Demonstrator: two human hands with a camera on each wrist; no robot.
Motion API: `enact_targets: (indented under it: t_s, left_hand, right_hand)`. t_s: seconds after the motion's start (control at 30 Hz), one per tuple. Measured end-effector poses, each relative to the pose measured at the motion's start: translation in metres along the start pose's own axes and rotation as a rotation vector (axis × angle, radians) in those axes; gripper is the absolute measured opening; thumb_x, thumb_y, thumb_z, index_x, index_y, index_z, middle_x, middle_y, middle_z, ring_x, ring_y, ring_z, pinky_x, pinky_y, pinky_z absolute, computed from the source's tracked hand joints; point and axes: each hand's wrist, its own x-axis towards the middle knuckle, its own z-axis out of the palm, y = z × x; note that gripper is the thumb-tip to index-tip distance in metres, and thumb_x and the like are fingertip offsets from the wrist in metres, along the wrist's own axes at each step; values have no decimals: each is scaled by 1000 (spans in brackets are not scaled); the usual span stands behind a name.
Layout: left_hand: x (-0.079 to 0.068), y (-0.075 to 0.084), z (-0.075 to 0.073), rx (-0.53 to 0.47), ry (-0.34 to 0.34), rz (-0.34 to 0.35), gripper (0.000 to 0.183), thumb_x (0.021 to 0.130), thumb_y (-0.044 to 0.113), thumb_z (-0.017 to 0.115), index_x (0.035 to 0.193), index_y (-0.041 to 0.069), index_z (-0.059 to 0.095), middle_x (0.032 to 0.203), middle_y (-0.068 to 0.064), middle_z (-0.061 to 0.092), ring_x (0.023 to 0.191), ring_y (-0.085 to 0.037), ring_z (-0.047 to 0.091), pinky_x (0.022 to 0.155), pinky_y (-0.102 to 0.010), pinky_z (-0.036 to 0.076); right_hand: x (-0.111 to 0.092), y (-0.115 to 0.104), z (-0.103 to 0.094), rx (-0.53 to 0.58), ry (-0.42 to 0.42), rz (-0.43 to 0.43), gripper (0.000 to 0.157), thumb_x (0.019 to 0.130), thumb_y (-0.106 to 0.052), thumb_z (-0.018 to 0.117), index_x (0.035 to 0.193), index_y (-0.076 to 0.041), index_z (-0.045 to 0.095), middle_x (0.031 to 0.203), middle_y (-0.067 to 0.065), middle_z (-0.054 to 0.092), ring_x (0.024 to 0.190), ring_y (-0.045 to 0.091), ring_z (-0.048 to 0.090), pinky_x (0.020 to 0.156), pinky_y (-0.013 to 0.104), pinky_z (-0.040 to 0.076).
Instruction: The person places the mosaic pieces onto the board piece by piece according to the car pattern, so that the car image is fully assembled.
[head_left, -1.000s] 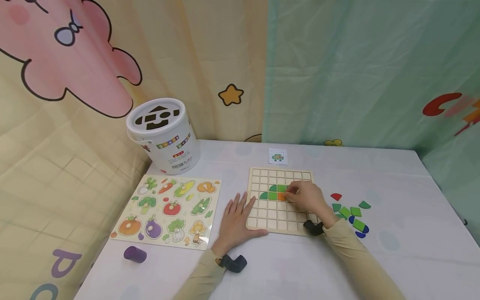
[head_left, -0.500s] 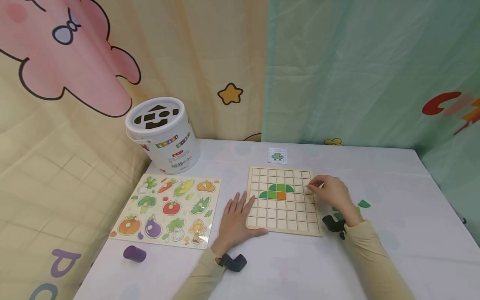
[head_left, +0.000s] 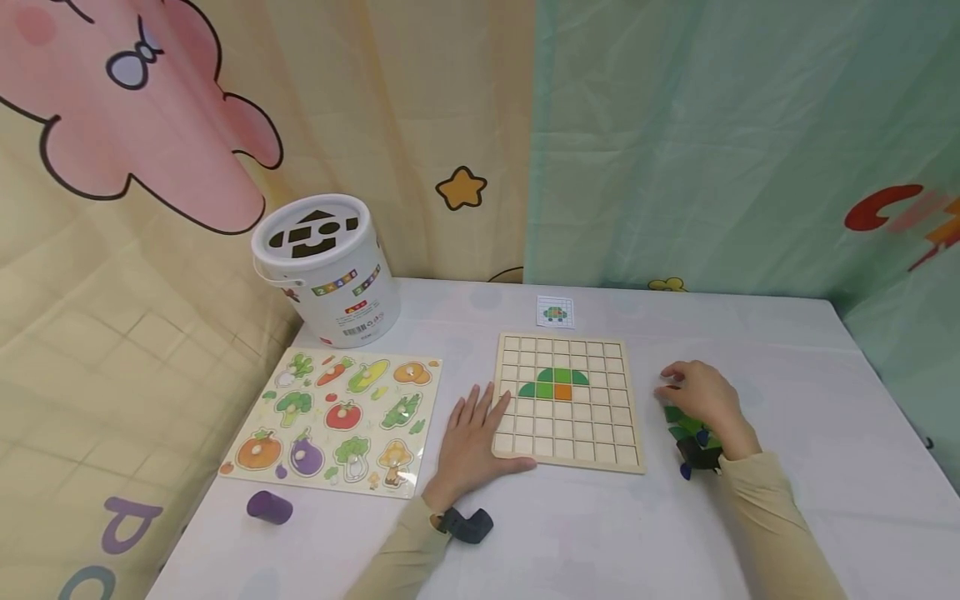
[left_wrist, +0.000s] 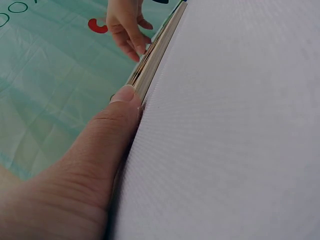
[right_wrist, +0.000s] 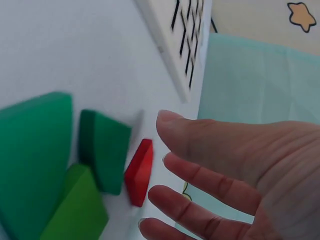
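Grip of the left hand is spread in the head view, its index fingertip at the left edge of the grid board and its thumb at the near edge. On the board, green pieces fill two neighbouring rows; an orange square ends the lower one. Right of the board, the right hand is over the table, fingers loosely bent, with loose pieces partly hidden under it. A picture card lies beyond the board; a vegetable puzzle, a white bucket and a purple cylinder are to the left.

From the left wrist, the left thumb touches the board's edge.

From the right wrist, the right grip is parted, thumb away from fingers. A red piece lies near the fingertips, just beside a dark green piece.
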Motion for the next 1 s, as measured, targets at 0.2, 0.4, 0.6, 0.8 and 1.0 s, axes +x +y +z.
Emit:
enact_targets:
  t_s: [0.2, 0.4, 0.6, 0.8, 1.0]
  left_hand:
    - [0, -1, 2, -4, 19, 7, 107, 70, 81, 53, 151, 17, 27, 157, -9, 16, 143, -29, 7, 113, -45, 8]
    - [1, -2, 4, 10, 7, 0, 107, 70, 82, 51, 152, 19, 24, 157, -8, 14, 143, -28, 5, 114, -44, 6]
    - [1, -1, 4, 21, -14, -13, 108, 70, 83, 50, 153, 21, 20, 158, -6, 11, 143, -26, 2, 114, -42, 3]
    - [1, -1, 3, 23, -8, -11, 108, 70, 83, 50, 153, 21, 21, 158, -7, 12, 143, -27, 3, 114, -43, 4]
    - [1, -1, 4, 26, -11, -14, 108, 70, 83, 50, 153, 20, 22, 158, -7, 12, 143, -26, 3, 114, -42, 4]
  right_hand:
    - [-2, 6, 3, 14, 0, 51, 33, 83, -18, 72, 103, 7, 63, 87, 20, 64, 74, 30, 58, 64, 45, 49]
    - [-4, 10, -2, 15, -5, 69, 35, 82, -24, 74, 100, 4, 65, 87, 18, 66, 75, 30, 59, 63, 44, 47]
    - [-6, 10, -7, 8, -51, 89, 27, 82, -22, 73, 93, 3, 67, 85, 16, 65, 73, 28, 57, 62, 41, 45]
    - [-7, 10, -6, 7, -37, 80, 23, 82, -21, 74, 88, 0, 64, 80, 12, 63, 68, 25, 54, 58, 38, 42]
    - [-9, 9, -2, 14, 38, 42, 18, 81, -18, 75, 81, -4, 63, 73, 7, 62, 65, 22, 54, 54, 35, 41]
